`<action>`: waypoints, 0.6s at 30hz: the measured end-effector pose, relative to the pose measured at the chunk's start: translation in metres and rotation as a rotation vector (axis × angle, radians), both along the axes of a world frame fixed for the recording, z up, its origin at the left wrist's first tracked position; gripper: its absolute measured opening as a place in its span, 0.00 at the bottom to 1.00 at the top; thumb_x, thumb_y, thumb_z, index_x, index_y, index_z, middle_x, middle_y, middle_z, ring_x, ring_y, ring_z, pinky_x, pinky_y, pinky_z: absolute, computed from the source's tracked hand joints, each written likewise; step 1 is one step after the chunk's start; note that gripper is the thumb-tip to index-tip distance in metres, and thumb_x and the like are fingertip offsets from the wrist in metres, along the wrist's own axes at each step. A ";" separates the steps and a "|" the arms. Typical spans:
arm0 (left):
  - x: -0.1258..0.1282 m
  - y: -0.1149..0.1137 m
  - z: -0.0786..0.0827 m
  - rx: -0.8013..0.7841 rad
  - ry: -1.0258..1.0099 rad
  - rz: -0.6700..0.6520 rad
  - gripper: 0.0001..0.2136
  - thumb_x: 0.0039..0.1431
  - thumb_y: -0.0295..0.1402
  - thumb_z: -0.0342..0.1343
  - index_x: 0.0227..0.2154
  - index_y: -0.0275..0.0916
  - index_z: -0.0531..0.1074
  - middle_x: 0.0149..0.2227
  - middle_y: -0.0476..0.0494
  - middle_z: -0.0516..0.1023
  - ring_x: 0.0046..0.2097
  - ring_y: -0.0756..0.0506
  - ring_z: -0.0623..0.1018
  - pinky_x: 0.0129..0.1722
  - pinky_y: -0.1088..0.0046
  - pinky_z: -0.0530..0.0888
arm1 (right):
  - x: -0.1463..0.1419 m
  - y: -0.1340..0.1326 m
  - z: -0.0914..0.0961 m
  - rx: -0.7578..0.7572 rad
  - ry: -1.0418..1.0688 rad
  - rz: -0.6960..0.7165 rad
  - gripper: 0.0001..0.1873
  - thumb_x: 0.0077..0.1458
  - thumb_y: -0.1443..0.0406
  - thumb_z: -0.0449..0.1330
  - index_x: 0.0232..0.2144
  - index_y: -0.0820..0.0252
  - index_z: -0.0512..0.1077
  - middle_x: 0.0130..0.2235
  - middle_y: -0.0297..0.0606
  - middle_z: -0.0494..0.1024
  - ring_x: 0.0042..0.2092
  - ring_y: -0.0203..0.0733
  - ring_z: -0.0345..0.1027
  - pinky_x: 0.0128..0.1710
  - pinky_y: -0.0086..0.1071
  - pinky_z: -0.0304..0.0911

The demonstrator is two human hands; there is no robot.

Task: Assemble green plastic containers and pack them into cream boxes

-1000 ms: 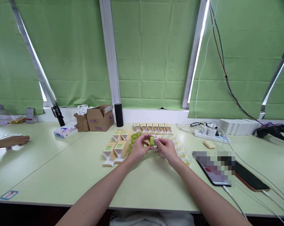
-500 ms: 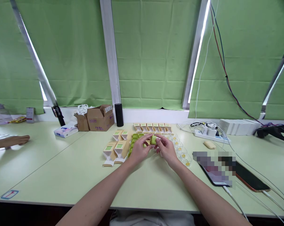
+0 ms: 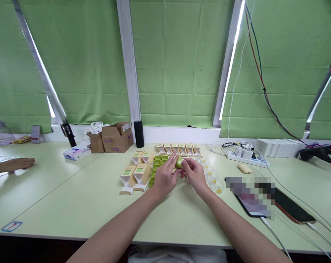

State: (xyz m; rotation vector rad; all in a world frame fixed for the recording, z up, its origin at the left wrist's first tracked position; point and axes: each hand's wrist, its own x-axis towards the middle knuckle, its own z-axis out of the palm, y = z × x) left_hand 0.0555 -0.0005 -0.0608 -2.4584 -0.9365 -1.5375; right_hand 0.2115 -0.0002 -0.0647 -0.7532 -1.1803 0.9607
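Between my two hands, above the middle of the table, is a small green case (image 3: 179,163) with rounded edges. My right hand (image 3: 195,176) pinches it from the right with thumb and fingers. My left hand (image 3: 165,177) holds its left side, fingers stretched along it and thumb below. Several like green containers (image 3: 155,167) stand in rows just behind my left hand, partly hidden. Clear plastic cups with yellow centres (image 3: 213,181) line up to the right of my right hand. Small cardboard boxes with green labels (image 3: 140,174) stand to the left.
More small open boxes (image 3: 178,149) form a row behind. A brown carton (image 3: 117,137), a black cylinder (image 3: 138,134) and a tissue pack (image 3: 76,151) are at back left. Two phones (image 3: 290,204), cables and a power strip (image 3: 247,157) lie right. Another person's hand (image 3: 22,163) rests far left.
My left hand has turned a little, its fingers now straighter and pointing up along the green case. The case has tilted slightly in my fingers. The right hand stays nearly in place.
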 end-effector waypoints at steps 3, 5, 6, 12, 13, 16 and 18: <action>0.001 -0.001 0.000 0.020 0.040 0.001 0.27 0.70 0.31 0.53 0.70 0.41 0.61 0.66 0.32 0.71 0.59 0.37 0.80 0.52 0.60 0.82 | -0.001 0.000 0.000 -0.006 0.012 0.009 0.30 0.49 0.41 0.70 0.38 0.59 0.75 0.22 0.30 0.75 0.19 0.35 0.68 0.20 0.30 0.70; 0.001 0.000 0.001 -0.018 0.052 -0.024 0.27 0.70 0.30 0.53 0.70 0.41 0.60 0.64 0.33 0.74 0.60 0.37 0.79 0.55 0.58 0.81 | -0.001 -0.001 0.001 -0.017 0.030 0.027 0.30 0.48 0.40 0.70 0.36 0.59 0.74 0.21 0.29 0.74 0.19 0.36 0.68 0.19 0.29 0.70; 0.001 0.000 0.001 -0.057 0.043 -0.038 0.27 0.70 0.30 0.52 0.70 0.41 0.60 0.63 0.33 0.75 0.59 0.37 0.80 0.56 0.57 0.80 | -0.001 -0.001 0.002 -0.026 0.041 0.043 0.30 0.47 0.40 0.71 0.35 0.59 0.73 0.21 0.29 0.74 0.19 0.36 0.69 0.19 0.29 0.71; 0.002 0.003 0.002 -0.417 -0.179 -0.167 0.26 0.71 0.39 0.53 0.69 0.38 0.62 0.57 0.31 0.78 0.48 0.39 0.83 0.48 0.58 0.82 | -0.001 -0.007 0.006 -0.037 0.062 0.107 0.30 0.48 0.40 0.70 0.36 0.59 0.73 0.25 0.33 0.78 0.23 0.37 0.72 0.22 0.30 0.72; 0.002 0.004 0.002 -0.487 -0.243 -0.210 0.28 0.70 0.41 0.54 0.69 0.37 0.62 0.55 0.31 0.79 0.46 0.39 0.83 0.46 0.60 0.82 | 0.000 -0.007 0.006 -0.031 0.045 0.102 0.29 0.49 0.41 0.70 0.36 0.59 0.73 0.26 0.34 0.79 0.24 0.37 0.72 0.23 0.30 0.72; 0.004 0.008 0.003 -0.667 -0.451 -0.387 0.32 0.67 0.46 0.58 0.69 0.35 0.62 0.53 0.31 0.79 0.47 0.39 0.83 0.47 0.60 0.82 | 0.003 -0.007 0.006 0.009 -0.055 0.013 0.26 0.52 0.43 0.69 0.38 0.59 0.74 0.29 0.37 0.79 0.26 0.38 0.72 0.23 0.30 0.71; 0.006 0.011 0.005 -0.759 -0.570 -0.507 0.35 0.64 0.48 0.62 0.68 0.35 0.63 0.55 0.30 0.79 0.51 0.37 0.82 0.50 0.58 0.82 | 0.006 -0.008 0.006 0.079 -0.180 -0.110 0.22 0.54 0.49 0.69 0.41 0.59 0.75 0.36 0.40 0.80 0.29 0.39 0.73 0.25 0.31 0.72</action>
